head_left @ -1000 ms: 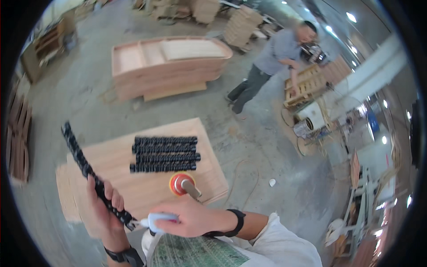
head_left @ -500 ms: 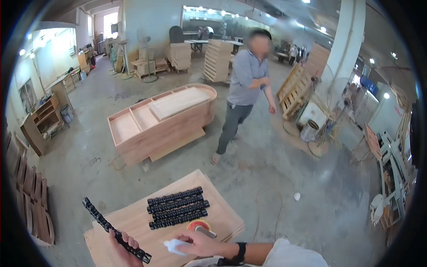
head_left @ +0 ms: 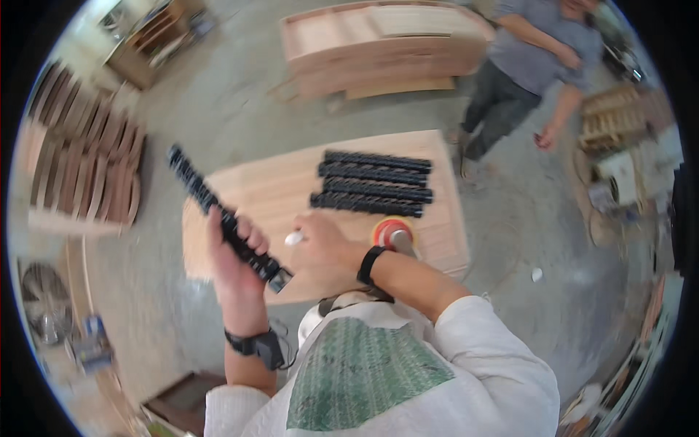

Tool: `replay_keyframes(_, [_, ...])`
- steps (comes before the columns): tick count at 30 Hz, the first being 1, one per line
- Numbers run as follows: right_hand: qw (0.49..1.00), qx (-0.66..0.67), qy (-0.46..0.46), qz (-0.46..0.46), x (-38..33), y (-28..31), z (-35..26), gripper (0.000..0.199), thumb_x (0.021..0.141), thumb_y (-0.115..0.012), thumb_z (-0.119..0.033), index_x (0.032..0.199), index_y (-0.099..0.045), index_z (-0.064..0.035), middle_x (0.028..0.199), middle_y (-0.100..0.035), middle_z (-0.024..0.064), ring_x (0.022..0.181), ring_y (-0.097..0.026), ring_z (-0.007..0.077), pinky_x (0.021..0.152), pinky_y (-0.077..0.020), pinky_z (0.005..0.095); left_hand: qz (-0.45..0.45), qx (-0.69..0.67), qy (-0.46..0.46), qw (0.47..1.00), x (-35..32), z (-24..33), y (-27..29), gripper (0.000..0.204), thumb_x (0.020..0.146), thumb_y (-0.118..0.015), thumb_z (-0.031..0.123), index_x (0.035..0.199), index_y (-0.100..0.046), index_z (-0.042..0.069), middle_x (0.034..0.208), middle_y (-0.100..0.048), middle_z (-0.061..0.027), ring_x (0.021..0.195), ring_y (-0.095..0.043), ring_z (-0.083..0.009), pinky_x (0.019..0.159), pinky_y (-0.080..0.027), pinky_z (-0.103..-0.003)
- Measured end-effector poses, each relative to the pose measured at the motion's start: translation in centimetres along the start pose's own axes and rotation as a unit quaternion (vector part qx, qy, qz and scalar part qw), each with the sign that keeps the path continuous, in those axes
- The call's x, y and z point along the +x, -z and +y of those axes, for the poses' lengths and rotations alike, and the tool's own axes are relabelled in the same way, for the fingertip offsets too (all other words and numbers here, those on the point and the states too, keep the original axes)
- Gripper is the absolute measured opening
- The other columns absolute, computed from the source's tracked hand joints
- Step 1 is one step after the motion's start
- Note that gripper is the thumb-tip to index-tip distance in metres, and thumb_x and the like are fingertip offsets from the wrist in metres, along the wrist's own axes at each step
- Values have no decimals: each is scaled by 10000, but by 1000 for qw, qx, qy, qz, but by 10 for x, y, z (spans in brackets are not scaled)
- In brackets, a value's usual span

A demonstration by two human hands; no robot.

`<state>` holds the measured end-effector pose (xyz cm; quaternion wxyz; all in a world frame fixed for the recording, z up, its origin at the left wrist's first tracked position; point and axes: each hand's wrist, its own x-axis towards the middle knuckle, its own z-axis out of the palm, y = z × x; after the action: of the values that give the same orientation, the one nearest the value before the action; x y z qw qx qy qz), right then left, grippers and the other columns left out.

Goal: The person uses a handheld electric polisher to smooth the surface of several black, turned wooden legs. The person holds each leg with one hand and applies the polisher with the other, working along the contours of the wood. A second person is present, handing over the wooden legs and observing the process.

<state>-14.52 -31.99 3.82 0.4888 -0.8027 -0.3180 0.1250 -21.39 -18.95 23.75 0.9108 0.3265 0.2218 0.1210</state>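
My left hand [head_left: 237,258] is closed around the middle of a ridged black rod [head_left: 195,183], held slantwise over the left part of a pale wooden board [head_left: 266,178]. In the fingers of my right hand [head_left: 325,237] is a small white thing [head_left: 293,238]; blur hides whether it is a bottle or a wad. It is close to the rod's lower end but apart from it. Several similar black rods [head_left: 375,182] lie side by side on the board, beyond my right hand. By my right wrist rests a round red and yellow tool [head_left: 395,234] with a grey body, like a sander.
Beyond the board stands a long wooden cabinet frame [head_left: 393,62]. A person [head_left: 528,65] stands at the far right of it. Stacked curved wooden pieces [head_left: 95,153] are at the left, a fan [head_left: 47,302] below them. A white scrap [head_left: 537,274] lies on the floor at right.
The view has tipped downward, so the board and my hands appear higher. My left hand still grips the rod, and my right hand still holds the white thing, now closer to the rod.
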Motion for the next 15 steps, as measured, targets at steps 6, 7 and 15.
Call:
replay_keyframes(6, [999, -3, 27, 17, 16, -54, -4, 115, 826, -653, -70, 935, -623, -47, 882, -669, 204, 852, -633, 415, 750, -501, 515, 12, -10, -40, 999, -12, 3, 17, 243, 1044, -534, 305, 1145, -543, 84, 710, -543, -53, 577, -532, -183, 528, -459, -326])
replay_keyframes(7, [999, -6, 30, 13, 18, -60, -4, 110, 831, -647, -65, 934, -617, -39, 887, -671, 202, 856, -634, 417, 752, -501, 518, 17, -16, -38, 999, -14, 2, 19, 238, 1039, -538, 297, 1144, -543, 83, 712, -544, -53, 582, -533, -183, 534, -462, -329])
replay_keyframes(15, [999, 0, -9, 50, -2, -45, 2, 370, 812, -700, -102, 1159, -595, -32, 1086, -653, 203, 980, -633, 388, 851, -511, 489, 45, -23, -51, 997, -17, 3, 32, 188, 1037, -537, 233, 1133, -540, 72, 764, -520, -34, 649, -517, -152, 588, -466, -315])
